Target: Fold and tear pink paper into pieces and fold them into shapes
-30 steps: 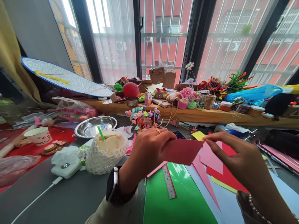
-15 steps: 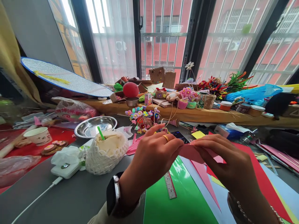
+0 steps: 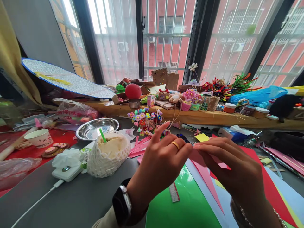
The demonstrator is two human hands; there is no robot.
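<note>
Between my two hands is a piece of pink paper (image 3: 197, 157), held up over the table and partly covered by fingers. My left hand (image 3: 166, 155), with a ring and a watch, pinches its left edge, one finger raised. My right hand (image 3: 232, 167) grips the paper from the right, thumb below and fingers on top. Below lie a green sheet (image 3: 190, 202) and a short ruler (image 3: 174, 192). Pink, red and pale blue sheets spread under my right hand. A phone (image 3: 182, 138) shows just behind the fingertips.
A coconut in white foam netting (image 3: 108, 155) with a green straw stands left, before a metal plate (image 3: 82, 134). A paper cup (image 3: 39, 138) and a white charger with cable (image 3: 67, 171) are further left. Crafted flowers (image 3: 142, 118) stand behind my hands; a cluttered ledge (image 3: 201, 117) runs beneath the windows.
My left hand has shifted slightly right, nearer my right hand, and its raised finger points up more. Less of the pink paper shows between the hands.
</note>
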